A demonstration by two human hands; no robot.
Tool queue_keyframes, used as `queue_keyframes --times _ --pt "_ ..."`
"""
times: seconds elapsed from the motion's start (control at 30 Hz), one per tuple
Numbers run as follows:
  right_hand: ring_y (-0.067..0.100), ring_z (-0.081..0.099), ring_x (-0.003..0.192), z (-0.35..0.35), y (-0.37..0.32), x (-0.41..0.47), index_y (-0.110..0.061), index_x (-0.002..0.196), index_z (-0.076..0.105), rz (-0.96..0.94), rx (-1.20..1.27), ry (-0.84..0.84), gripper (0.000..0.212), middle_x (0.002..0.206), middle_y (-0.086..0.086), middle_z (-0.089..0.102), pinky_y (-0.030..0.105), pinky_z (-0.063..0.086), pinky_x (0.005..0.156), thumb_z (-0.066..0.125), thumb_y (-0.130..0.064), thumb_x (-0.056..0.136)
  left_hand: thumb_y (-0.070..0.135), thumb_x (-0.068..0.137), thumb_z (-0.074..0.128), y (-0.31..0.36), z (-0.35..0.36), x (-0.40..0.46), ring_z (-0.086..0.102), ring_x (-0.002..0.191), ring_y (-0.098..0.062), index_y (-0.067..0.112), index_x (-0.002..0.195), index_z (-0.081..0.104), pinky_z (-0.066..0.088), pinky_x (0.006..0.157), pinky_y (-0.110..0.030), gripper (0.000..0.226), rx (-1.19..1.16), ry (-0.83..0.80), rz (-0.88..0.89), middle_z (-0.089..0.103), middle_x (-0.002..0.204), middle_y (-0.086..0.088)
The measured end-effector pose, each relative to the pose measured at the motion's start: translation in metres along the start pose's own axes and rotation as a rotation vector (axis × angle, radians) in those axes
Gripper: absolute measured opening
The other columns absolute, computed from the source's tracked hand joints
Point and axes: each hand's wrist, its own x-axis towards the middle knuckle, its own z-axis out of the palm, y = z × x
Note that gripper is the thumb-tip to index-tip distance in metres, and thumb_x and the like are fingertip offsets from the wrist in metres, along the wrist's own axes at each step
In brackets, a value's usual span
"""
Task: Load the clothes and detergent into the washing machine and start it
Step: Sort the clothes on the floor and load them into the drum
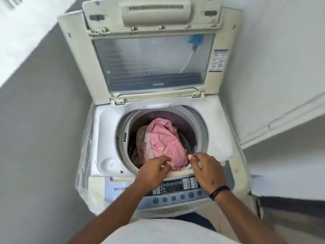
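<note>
Top-loading washing machine (219,124) filling the corner, lid (151,57) swung right up and back against the wall, presumably to leave the drum (195,124) wide open for loading. Inside the drum, a heap of clothes: big pink garment (165,140) on top, beige and darker pieces (140,136) tucked beneath and to its left, so the load looks largely in already. Along the near edge, control panel (177,191) with its row of round buttons, partly covered by both forearms. Above the drum's near rim, left hand (153,169) and right hand (205,169) just over the edge of the pink cloth, fingers loosely spread and slightly bent, gripping nothing that shows; touching the fabric or hovering just clear, hard to say with the motion blur. Black band (219,190) on the right wrist. No detergent anywhere in view, and the dispenser not identifiable. Bottom of the drum hidden under the heap. Panel lettering too small and smeared to read. Sticker (218,60) on the lid frame equally illegible. Blue shape (195,40) behind the lid glass unclear.
</note>
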Motion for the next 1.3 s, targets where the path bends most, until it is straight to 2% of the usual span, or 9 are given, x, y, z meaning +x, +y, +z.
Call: queue_keyframes --times 0.13,0.3,0.43,0.57,0.73,0.83,1.03,1.13,1.3 --pt "0.019 0.057 0.095 0.019 0.007 -0.041 -0.024 0.094 0.069 -0.098 -0.227 0.087 0.040 0.094 -0.006 0.067 0.045 0.035 0.106 0.034 -0.043 0.100 0.045 0.103 0.038 0.000 0.005 -0.012 0.062 0.080 -0.027 0.023 0.076 0.044 0.042 0.064 -0.035 0.036 0.248 0.007 0.160 0.057 0.074 0.003" --pt "0.022 0.050 0.123 0.016 -0.004 -0.049 -0.024 0.110 0.070 -0.010 -0.121 0.065 0.036 0.123 0.000 0.064 0.047 0.018 0.119 0.040 -0.040 0.097 0.047 0.102 0.039 0.000 0.006 -0.014 0.063 0.084 -0.033 0.021 0.075 0.043 0.045 0.068 -0.037 0.038 0.269 0.018 0.120 0.066 0.082 -0.006" --pt "0.022 0.026 0.147 0.006 -0.009 -0.084 -0.023 0.140 0.051 0.008 -0.051 0.044 0.045 0.153 0.003 0.043 0.048 0.009 0.122 0.048 -0.042 0.099 0.051 0.101 0.045 0.004 0.006 -0.018 0.063 0.078 -0.022 0.023 0.082 0.059 0.050 0.069 -0.035 0.036 0.192 0.053 0.191 0.066 0.077 0.003" --pt "0.017 0.037 0.140 -0.006 0.010 -0.143 -0.021 0.143 0.046 0.170 0.132 0.194 0.050 0.150 0.002 0.045 0.043 0.030 0.116 0.054 -0.041 0.098 0.037 0.095 0.064 0.018 0.013 -0.033 0.068 0.085 -0.007 0.028 0.110 0.072 0.054 0.077 -0.030 0.019 -0.026 0.155 0.264 0.074 0.102 0.012" --pt "0.014 0.045 0.131 -0.025 0.055 -0.239 -0.023 0.141 0.049 0.389 0.265 0.286 0.049 0.141 -0.003 0.052 0.037 0.042 0.108 0.055 -0.044 0.098 0.032 0.088 0.067 0.063 0.057 -0.066 0.068 0.094 -0.015 0.022 0.108 0.074 0.052 0.085 -0.035 0.023 0.015 0.290 0.588 0.075 0.104 0.006" --pt "0.009 0.050 0.123 -0.036 0.071 -0.305 -0.026 0.135 0.055 0.503 0.309 0.368 0.042 0.132 -0.006 0.057 0.031 0.043 0.104 0.055 -0.045 0.097 0.031 0.089 0.068 0.097 0.091 -0.091 0.067 0.098 -0.013 0.024 0.107 0.074 0.052 0.084 -0.032 0.020 -0.015 0.153 0.643 0.074 0.106 0.010" --pt "0.009 0.061 0.108 -0.030 0.086 -0.453 -0.024 0.121 0.065 0.730 0.436 0.521 0.028 0.112 -0.011 0.066 0.031 0.050 0.093 0.062 -0.035 0.095 0.040 0.089 0.070 0.145 0.170 -0.161 0.065 0.095 -0.006 0.024 0.116 0.069 0.050 0.080 -0.018 0.031 0.083 -0.354 0.685 0.070 0.106 0.011" --pt "0.011 0.063 0.106 -0.015 0.090 -0.521 -0.025 0.116 0.066 0.853 0.516 0.631 0.023 0.109 -0.009 0.068 0.033 0.052 0.092 0.065 -0.031 0.094 0.033 0.089 0.074 0.157 0.215 -0.201 0.062 0.090 0.001 0.031 0.115 0.064 0.040 0.074 0.000 0.029 0.137 -0.534 0.674 0.067 0.102 0.014" --pt "0.007 0.063 0.106 0.003 0.082 -0.614 -0.023 0.116 0.066 1.048 0.618 0.868 0.023 0.112 -0.007 0.068 0.032 0.052 0.093 0.062 -0.035 0.096 0.043 0.086 0.075 0.186 0.286 -0.264 0.064 0.095 0.001 0.044 0.118 0.059 0.049 0.081 -0.012 0.036 0.297 -0.795 0.797 0.067 0.107 0.018"
